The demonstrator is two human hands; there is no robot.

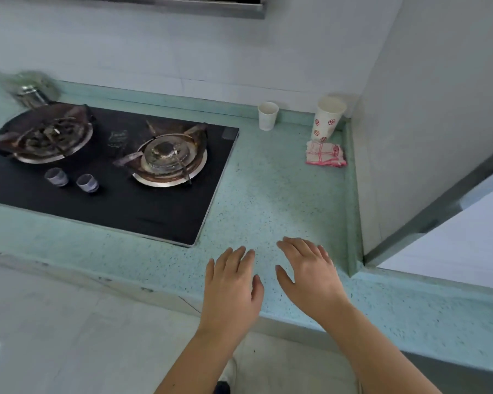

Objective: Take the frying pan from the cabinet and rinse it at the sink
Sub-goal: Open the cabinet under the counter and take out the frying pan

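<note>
My left hand [231, 285] and my right hand [310, 271] hover side by side, palms down, over the front edge of a green speckled countertop [268, 200]. Both hold nothing and their fingers are spread. No frying pan and no sink are in view. The cabinet fronts below the counter are hidden from this angle.
A black two-burner gas hob [120, 177] fills the counter's left, with two small cups [71, 179] on its glass. A white paper cup [267, 115], a flowered paper cup [326, 118] and a folded pink cloth [325, 154] sit at the back right. A white wall [410, 123] bounds the right side.
</note>
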